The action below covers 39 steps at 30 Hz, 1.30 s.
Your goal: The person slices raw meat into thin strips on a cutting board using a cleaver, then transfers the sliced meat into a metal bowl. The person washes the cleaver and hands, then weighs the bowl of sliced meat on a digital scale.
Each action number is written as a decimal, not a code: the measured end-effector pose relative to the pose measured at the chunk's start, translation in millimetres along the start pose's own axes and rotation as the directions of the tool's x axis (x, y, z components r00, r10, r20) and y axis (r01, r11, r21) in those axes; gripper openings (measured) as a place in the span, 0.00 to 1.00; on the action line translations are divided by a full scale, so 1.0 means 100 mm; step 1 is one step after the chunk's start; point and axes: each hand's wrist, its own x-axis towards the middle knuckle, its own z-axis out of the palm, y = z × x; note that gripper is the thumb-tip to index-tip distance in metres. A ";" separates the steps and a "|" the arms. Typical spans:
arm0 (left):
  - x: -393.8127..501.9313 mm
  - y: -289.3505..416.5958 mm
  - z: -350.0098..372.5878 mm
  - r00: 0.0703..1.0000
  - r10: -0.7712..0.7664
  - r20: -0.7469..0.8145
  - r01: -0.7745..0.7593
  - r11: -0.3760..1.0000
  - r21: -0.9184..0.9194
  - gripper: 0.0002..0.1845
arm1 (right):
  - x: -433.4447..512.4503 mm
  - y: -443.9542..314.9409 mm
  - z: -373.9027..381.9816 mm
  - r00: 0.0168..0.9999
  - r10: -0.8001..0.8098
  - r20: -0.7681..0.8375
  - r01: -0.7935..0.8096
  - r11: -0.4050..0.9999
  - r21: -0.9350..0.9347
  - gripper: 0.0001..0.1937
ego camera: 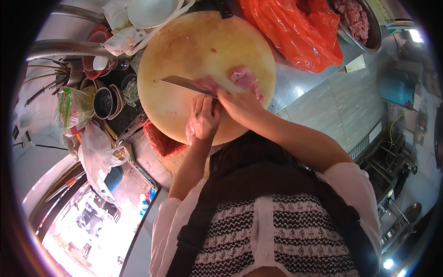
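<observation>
My right hand [232,104] grips a broad-bladed kitchen cleaver [183,83], its blade pointing left across a round cutting board [173,45]. Close beside the blade, my left hand [205,116] has its fingers curled down over a piece of raw meat [190,131]; most of that piece is hidden under the hand. Pink meat slices [207,82] lie against the far side of the blade. Farther right on the board is a larger raw meat piece [244,77] with a trailing strip. A small green scrap sticks to the back of my left hand.
A red plastic bag [294,34] and a metal bowl of cut meat [356,24] stand beyond the board at right. Another knife's black handle [225,10] overlaps its far rim. White bowls [152,12] are at upper left, dark bowls [104,102] at left. A red-wrapped bundle [161,140] sits below.
</observation>
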 end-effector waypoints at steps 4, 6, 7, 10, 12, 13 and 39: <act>0.02 0.04 -0.07 1.000 -0.007 0.001 0.007 0.998 -0.055 0.11 | 0.17 0.13 0.14 0.998 0.021 0.061 -0.024 0.999 0.046 0.08; 0.01 0.07 -0.10 1.000 -0.011 -0.009 0.010 0.998 -0.061 0.10 | 0.04 0.22 -0.03 0.998 0.057 0.031 -0.058 0.998 0.024 0.07; 0.00 0.08 -0.11 0.999 -0.033 -0.003 0.033 0.999 -0.039 0.10 | -0.04 0.25 -0.15 0.997 0.080 0.018 -0.080 0.997 0.016 0.06; -0.04 0.10 -0.13 0.995 -0.096 0.022 0.096 0.995 -0.012 0.10 | -0.42 0.20 -0.51 0.993 0.108 0.046 -0.108 0.994 0.001 0.06; -0.06 0.10 -0.10 0.994 -0.104 0.037 0.105 0.993 -0.045 0.11 | -0.73 0.13 -0.67 0.984 0.130 0.125 -0.127 0.991 -0.031 0.06; -0.06 0.09 -0.09 0.996 -0.090 0.027 0.090 0.996 -0.023 0.12 | -0.86 0.09 -0.71 0.981 0.127 0.147 -0.120 0.991 -0.057 0.07; -0.09 -0.01 -0.06 0.999 -0.032 -0.019 0.033 0.999 0.037 0.17 | -0.97 0.00 -0.74 0.964 0.141 0.226 -0.132 0.990 -0.053 0.11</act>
